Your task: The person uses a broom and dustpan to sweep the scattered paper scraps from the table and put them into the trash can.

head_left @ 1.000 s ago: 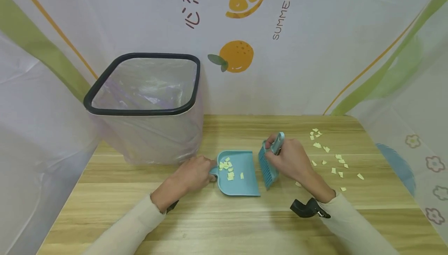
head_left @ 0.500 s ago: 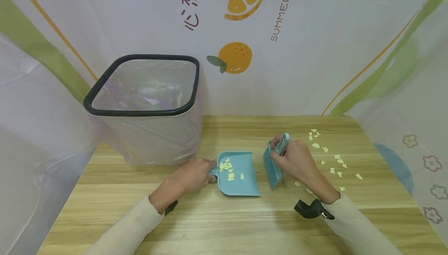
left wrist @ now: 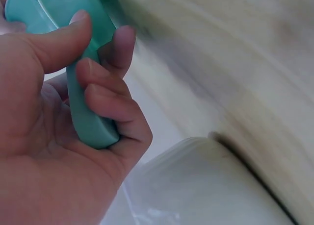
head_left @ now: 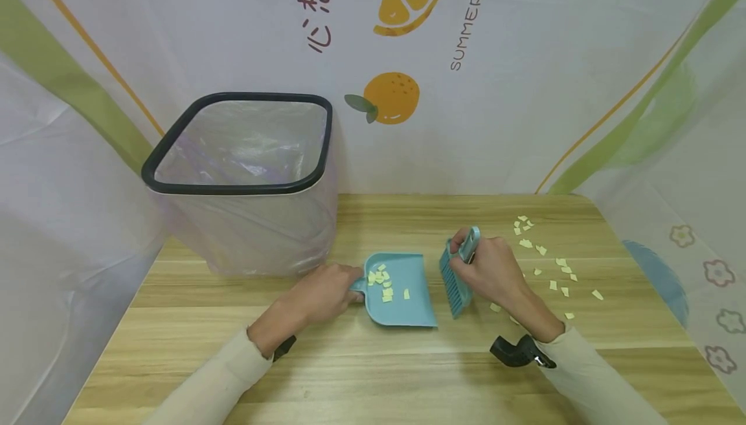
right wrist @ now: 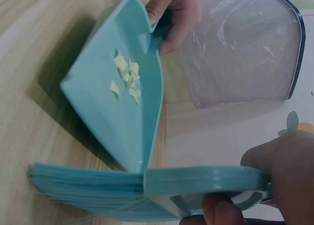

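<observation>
My left hand (head_left: 329, 293) grips the handle of a light blue dustpan (head_left: 405, 311), its fingers curled round the handle (left wrist: 91, 117) in the left wrist view. Several pale yellow paper scraps (head_left: 387, 292) lie in the pan, mostly near its handle end. To the right of the pan's front edge, my right hand (head_left: 492, 273) holds a matching blue hand brush (head_left: 454, 286), bristles toward the pan and handle tilted up. In the right wrist view the brush bristles (right wrist: 98, 190) appear close to the pan's lip; whether they touch it I cannot tell.
A bin (head_left: 268, 230) with a black rim and clear liner stands at the back left, behind my left hand. More paper scraps (head_left: 562, 263) are scattered over the wooden table (head_left: 373, 379) to the right. A printed white curtain (head_left: 495, 133) hangs behind the table.
My right hand has moved the brush a little to the right, away from the dustpan, then stays nearly there. The dustpan has shifted very slightly right. The scraps inside stay grouped.
</observation>
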Demonstrator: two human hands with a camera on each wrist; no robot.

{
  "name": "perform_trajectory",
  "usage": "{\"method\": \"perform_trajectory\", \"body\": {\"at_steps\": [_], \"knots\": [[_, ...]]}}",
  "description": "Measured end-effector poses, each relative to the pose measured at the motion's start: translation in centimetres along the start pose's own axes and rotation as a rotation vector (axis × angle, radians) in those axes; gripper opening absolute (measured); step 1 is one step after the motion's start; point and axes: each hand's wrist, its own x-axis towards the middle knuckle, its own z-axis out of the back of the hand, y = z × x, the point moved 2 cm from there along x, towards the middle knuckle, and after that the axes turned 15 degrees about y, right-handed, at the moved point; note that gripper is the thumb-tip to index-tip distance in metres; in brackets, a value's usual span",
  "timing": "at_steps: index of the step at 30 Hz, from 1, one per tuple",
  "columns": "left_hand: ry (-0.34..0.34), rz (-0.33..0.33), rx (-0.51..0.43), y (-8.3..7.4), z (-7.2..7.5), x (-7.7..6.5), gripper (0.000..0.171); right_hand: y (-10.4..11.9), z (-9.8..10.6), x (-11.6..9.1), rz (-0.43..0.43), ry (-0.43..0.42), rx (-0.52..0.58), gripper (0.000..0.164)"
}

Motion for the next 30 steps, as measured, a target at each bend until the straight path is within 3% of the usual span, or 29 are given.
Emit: {"method": "perform_trajectory", "body": {"at_steps": [5, 15, 24, 30], "knots": [[-0.017, -0.020, -0.015, -0.5, 0.8, -0.3, 0.017, 0.0, 0.0, 0.0, 0.002, -0.005, 0.001, 0.007], [-0.027, -0.015, 0.043, -1.7, 3.1, -0.9, 0.017, -0.2, -0.2, 0.1, 0.005, -0.015, -0.007, 0.008], [-0.065, -0.064, 0.102, -2.9, 5.4, -1.4, 0.019, -0.4, -0.3, 0.2, -0.010, -0.010, -0.011, 0.008], [-0.061, -0.040, 0.122, -3.9, 7.1, -1.8, 0.022, -0.4, -0.3, 0.3, -0.019, -0.009, -0.009, 0.009]]}}
